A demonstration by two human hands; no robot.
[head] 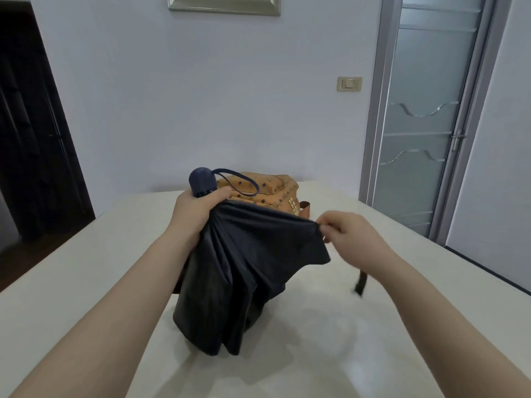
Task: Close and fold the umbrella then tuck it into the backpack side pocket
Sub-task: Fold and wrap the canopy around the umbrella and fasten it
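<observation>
A pale counter [330,354] fills the lower part of the view, in front of a white wall [201,96]. At the right stands a frosted glass door [416,124], and at the left there is a dark doorway [31,124].

The umbrella [244,277] is in the middle, held above the counter. It is dark blue and collapsed, but its cloth is loose and not yet wrapped. The handle [202,182] points up and away from the person, and the cloth hangs down toward the counter. A thin loop [238,179] comes out of the handle top.

Behind the umbrella, the backpack [273,191] stands on the counter. It is orange-brown with small dark marks, and the umbrella hides most of it. A dark strap [360,282] lies on the counter near the right forearm.

The left hand [195,214] grips the umbrella just under the handle, its fingers curled around the gathered cloth. The right hand [350,234] pinches the edge of one cloth panel and holds it stretched out to the right, with the fingers [330,225] pressed together on the edge.

A switch [349,83] is on the wall.
</observation>
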